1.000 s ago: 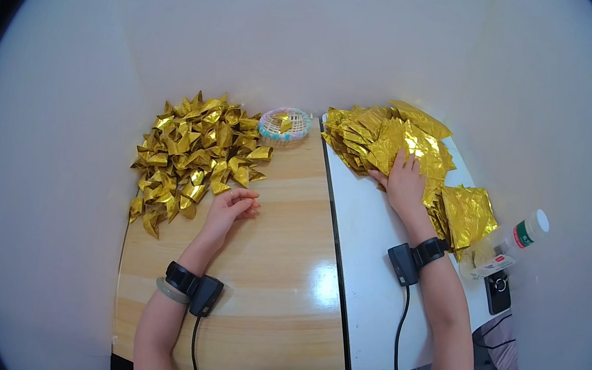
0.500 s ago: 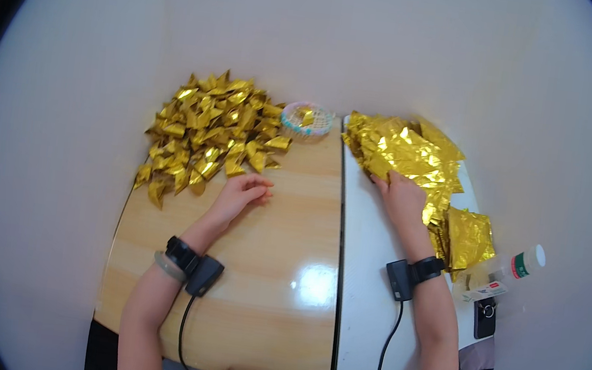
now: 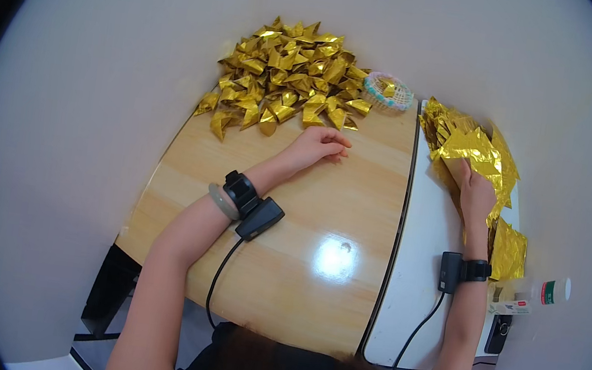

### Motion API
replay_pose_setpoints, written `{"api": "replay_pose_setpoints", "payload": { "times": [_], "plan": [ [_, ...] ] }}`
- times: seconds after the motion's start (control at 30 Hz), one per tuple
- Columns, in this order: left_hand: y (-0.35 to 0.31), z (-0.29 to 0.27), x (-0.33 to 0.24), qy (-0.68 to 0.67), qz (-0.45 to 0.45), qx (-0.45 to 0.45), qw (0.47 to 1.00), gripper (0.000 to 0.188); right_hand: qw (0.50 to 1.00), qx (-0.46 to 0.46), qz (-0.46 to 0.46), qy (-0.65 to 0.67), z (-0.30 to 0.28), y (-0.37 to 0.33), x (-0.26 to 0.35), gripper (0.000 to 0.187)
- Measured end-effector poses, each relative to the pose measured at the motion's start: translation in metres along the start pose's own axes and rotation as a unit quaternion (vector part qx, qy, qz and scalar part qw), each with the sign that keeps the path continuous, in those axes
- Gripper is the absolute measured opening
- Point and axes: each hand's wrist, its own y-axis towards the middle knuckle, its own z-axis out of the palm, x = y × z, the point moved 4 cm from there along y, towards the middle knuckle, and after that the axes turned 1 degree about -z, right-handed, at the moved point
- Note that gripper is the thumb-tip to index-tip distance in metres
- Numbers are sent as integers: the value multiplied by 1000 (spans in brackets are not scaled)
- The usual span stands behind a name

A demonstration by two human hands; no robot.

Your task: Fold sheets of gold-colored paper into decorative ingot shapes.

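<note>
My left hand [image 3: 315,147] hovers over the wooden table just in front of a heap of folded gold foil pieces [image 3: 291,73]. It holds nothing, its fingers loosely bent and a little apart. On the white surface to the right, my right hand [image 3: 478,196] pinches the near edge of a gold foil sheet [image 3: 472,149]. The sheet's edge is lifted and its dull underside shows. Beneath it lies a crumpled pile of gold foil sheets [image 3: 510,178]. Each of my wrists carries a black strapped device with a cable.
A small pastel woven basket [image 3: 389,91] with a gold piece inside stands beside the heap, near the wall. More gold foil [image 3: 510,250] lies at the right edge, close to a clear bottle with a white cap [image 3: 556,291] and a black phone [image 3: 499,334]. Walls enclose the tables.
The view has turned, so everything sits further right in it. My right hand has raised the near edge of a foil sheet from the pile. My left hand stays near the heap.
</note>
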Motion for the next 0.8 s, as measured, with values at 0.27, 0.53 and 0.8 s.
{"api": "replay_pose_setpoints", "payload": {
  "times": [0.27, 0.53, 0.8],
  "plan": [
    [0, 1, 3, -1, 16, 16, 1000, 22, 918, -127, 43, 373, -34, 5, -2, 44],
    [-7, 13, -12, -133, -84, 26, 987, 46, 748, 291, -383, 457, -27, -64, 126, 29],
    [2, 1, 1, -19, 28, 25, 999, 53, 884, 101, -212, 405, 9, -47, 97, 57]
  ]
}}
